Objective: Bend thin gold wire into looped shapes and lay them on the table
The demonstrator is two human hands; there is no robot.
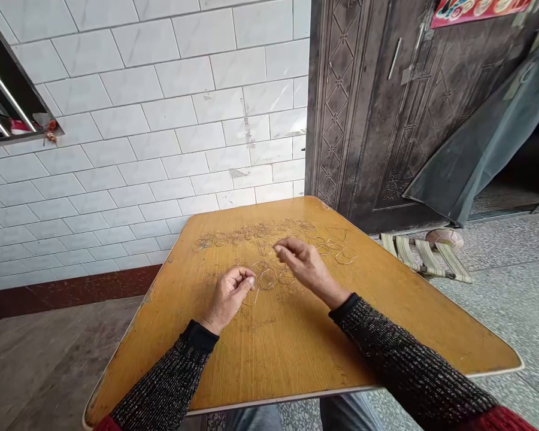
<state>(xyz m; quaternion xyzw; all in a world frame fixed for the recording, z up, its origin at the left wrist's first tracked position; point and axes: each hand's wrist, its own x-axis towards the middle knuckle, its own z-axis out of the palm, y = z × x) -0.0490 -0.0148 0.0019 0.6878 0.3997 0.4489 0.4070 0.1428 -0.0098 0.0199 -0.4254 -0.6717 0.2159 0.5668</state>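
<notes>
Low over the table's middle, my left hand [227, 296] has thumb and forefinger pinched together, with a thin copper-coloured wire [256, 297] at the fingertips. My right hand [306, 267] is raised slightly farther out and to the right, its thumb and forefinger also closed in a pinch; what sits between them is too fine to make out. Between and beneath the hands lie loose wire loops [266, 278] on the wooden tabletop [269, 341]. Beyond them, a row of tangled wire coils [238, 234] stretches across the far part, with more wire loops [345, 256] to the right.
The table's far edge stands near a white tiled wall [170, 120]. A dark patterned metal door [363, 120] and a grey curtain [489, 143] are at the right. On the floor, a low strap stool [431, 257] stands beside the table. A barred window [4, 102] is at upper left.
</notes>
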